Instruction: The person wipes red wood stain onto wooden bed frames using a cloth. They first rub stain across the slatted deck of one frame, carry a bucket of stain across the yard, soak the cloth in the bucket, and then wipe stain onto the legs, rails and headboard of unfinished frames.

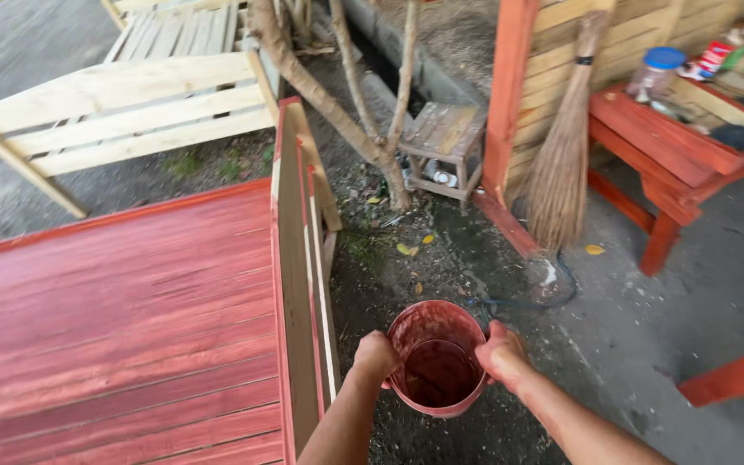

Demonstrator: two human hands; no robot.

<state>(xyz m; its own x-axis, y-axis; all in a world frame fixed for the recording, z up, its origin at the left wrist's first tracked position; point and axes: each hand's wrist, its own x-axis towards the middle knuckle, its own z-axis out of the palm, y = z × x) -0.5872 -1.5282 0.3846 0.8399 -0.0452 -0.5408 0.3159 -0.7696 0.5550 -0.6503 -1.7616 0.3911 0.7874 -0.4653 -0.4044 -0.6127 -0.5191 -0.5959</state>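
Bucket (437,362) between hands, beside panel (296,284).

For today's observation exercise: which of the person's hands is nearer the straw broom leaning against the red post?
Right. The right hand is below the straw broom; the left hand lies farther left.

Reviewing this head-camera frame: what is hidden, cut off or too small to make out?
- Bucket: its base and outer wall are hidden by its own rim; the depth of the red paint is unclear.
- Left hand and right hand: fingers wrap the rim, so the grip is partly hidden.
- Red-painted panel: cut off by the left and bottom edges.
- Items on the red bench: too small and cut by the right edge.
- Small stool: objects beneath it are indistinct.
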